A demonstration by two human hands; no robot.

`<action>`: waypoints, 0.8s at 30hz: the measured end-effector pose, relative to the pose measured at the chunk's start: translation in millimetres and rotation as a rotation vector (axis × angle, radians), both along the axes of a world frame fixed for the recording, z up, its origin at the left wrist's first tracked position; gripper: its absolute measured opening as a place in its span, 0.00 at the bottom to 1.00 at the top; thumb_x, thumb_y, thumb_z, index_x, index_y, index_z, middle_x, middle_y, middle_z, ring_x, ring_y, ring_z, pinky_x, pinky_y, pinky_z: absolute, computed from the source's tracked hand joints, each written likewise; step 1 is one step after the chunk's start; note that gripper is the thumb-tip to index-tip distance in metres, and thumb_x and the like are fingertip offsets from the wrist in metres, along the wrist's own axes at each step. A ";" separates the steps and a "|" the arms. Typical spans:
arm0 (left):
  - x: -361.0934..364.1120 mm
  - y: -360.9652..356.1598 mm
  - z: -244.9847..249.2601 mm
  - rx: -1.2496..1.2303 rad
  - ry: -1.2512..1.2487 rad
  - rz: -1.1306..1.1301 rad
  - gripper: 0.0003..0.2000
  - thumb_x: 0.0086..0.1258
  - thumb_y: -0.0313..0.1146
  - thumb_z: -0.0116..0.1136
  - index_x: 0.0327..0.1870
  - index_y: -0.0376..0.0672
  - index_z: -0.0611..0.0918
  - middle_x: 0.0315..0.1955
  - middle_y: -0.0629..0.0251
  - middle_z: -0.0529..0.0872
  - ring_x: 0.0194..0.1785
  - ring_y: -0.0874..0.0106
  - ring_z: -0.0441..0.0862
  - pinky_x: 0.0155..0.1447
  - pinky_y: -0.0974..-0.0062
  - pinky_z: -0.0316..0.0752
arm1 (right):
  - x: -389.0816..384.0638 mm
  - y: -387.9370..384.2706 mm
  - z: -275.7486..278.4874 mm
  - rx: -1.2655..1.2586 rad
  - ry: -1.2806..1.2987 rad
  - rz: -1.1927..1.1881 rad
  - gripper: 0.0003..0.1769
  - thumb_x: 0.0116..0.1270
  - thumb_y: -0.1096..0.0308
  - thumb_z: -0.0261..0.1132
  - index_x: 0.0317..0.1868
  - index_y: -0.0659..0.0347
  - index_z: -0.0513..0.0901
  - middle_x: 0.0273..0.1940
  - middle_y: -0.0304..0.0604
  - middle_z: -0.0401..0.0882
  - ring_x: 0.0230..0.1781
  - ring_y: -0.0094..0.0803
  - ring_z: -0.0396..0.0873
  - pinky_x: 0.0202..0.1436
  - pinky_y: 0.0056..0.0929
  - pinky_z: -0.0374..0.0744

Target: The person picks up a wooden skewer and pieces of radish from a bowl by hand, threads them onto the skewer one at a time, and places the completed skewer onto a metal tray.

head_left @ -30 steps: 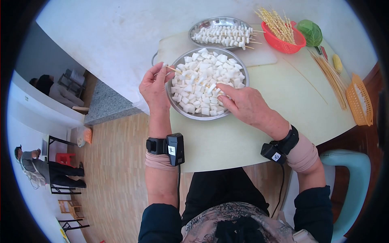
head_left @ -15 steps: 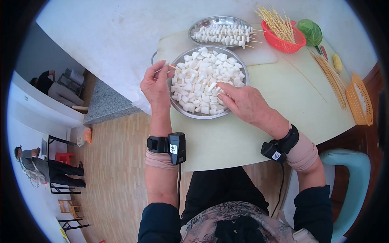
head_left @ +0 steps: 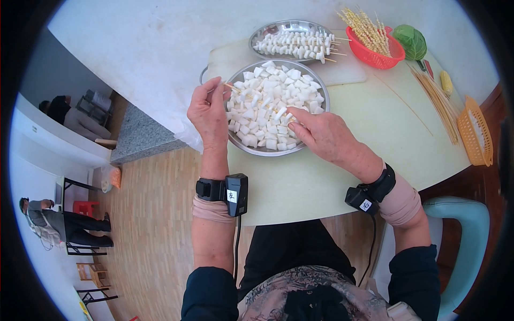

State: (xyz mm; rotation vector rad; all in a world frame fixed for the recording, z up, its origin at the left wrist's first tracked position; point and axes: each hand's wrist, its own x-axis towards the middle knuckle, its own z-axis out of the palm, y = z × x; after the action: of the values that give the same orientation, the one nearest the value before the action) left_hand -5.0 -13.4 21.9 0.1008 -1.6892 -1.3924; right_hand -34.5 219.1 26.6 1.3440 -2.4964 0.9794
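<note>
My left hand point(head_left: 209, 109) is closed on a thin bamboo skewer point(head_left: 231, 86) at the left rim of a round metal bowl point(head_left: 266, 153). The skewer slants down to the right over a heap of white cut chunks point(head_left: 270, 131), and some chunks seem threaded on it. My right hand point(head_left: 329, 136) is over the bowl's right side, thumb and forefinger pinched by a white chunk point(head_left: 280, 113) in line with the skewer. The fingers partly hide what they grip.
Behind the bowl, a metal tray point(head_left: 292, 25) holds finished white skewers on a cutting board point(head_left: 345, 72). Rightward are a red basket point(head_left: 377, 60) of skewers, a cabbage point(head_left: 411, 41), loose bamboo sticks point(head_left: 436, 101), corn point(head_left: 446, 83) and a yellow basket point(head_left: 476, 134). Two people are at the far left.
My left hand has shifted slightly to the right and up with the skewer. My right hand has hardly moved.
</note>
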 end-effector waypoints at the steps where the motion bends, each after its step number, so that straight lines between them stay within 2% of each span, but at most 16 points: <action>1: 0.1 0.4 0.3 0.000 0.000 0.000 0.08 0.68 0.21 0.54 0.46 0.30 0.79 0.35 0.56 0.85 0.40 0.71 0.84 0.45 0.79 0.82 | 0.1 -0.1 0.1 -0.001 -0.004 0.000 0.16 0.67 0.61 0.57 0.51 0.60 0.77 0.24 0.55 0.79 0.27 0.49 0.80 0.31 0.44 0.77; 7: 0.5 1.5 1.0 -0.120 -0.022 0.074 0.08 0.69 0.22 0.54 0.46 0.31 0.80 0.37 0.58 0.84 0.40 0.74 0.84 0.44 0.79 0.82 | 0.8 -0.6 -0.8 -0.033 -0.001 0.010 0.17 0.67 0.61 0.57 0.52 0.59 0.77 0.24 0.55 0.79 0.27 0.49 0.80 0.31 0.44 0.77; 10: 1.1 5.8 5.7 -0.036 -0.034 0.060 0.09 0.69 0.24 0.54 0.46 0.30 0.79 0.38 0.58 0.84 0.41 0.74 0.84 0.44 0.78 0.82 | 1.4 -0.3 3.1 -0.043 0.011 0.000 0.17 0.67 0.61 0.57 0.52 0.59 0.77 0.24 0.53 0.79 0.26 0.48 0.80 0.31 0.43 0.77; 12: 2.1 9.4 11.2 0.263 -0.017 -0.039 0.09 0.69 0.27 0.55 0.46 0.31 0.80 0.36 0.62 0.83 0.38 0.75 0.83 0.40 0.77 0.82 | 1.3 0.1 3.0 -0.068 0.019 0.001 0.17 0.67 0.61 0.58 0.52 0.59 0.77 0.24 0.52 0.80 0.26 0.47 0.80 0.31 0.42 0.77; 17: 7.0 3.8 12.1 0.397 -0.055 -0.206 0.10 0.71 0.33 0.54 0.44 0.34 0.80 0.35 0.60 0.84 0.36 0.74 0.82 0.36 0.80 0.80 | 1.5 -0.1 3.0 -0.101 0.038 0.001 0.16 0.66 0.62 0.59 0.52 0.58 0.77 0.23 0.50 0.80 0.25 0.46 0.80 0.30 0.41 0.77; 19: 6.9 -2.3 10.4 0.449 -0.050 -0.248 0.10 0.72 0.34 0.53 0.43 0.35 0.80 0.34 0.62 0.84 0.34 0.75 0.82 0.33 0.81 0.79 | 1.1 -0.6 1.5 -0.147 0.071 0.011 0.16 0.65 0.65 0.61 0.52 0.60 0.79 0.22 0.50 0.78 0.21 0.44 0.78 0.27 0.36 0.76; 24: 6.3 -10.2 7.9 0.536 -0.027 -0.381 0.09 0.72 0.34 0.52 0.41 0.37 0.80 0.28 0.67 0.82 0.29 0.78 0.79 0.28 0.83 0.74 | 2.4 0.0 3.2 -0.095 0.038 0.009 0.17 0.66 0.63 0.59 0.52 0.59 0.77 0.23 0.50 0.80 0.25 0.46 0.80 0.31 0.40 0.77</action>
State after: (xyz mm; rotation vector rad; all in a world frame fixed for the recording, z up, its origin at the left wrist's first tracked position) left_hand 1.3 -23.6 29.8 0.1007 -1.3586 -2.1165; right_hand -32.2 219.1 29.7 1.3337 -2.3869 1.0497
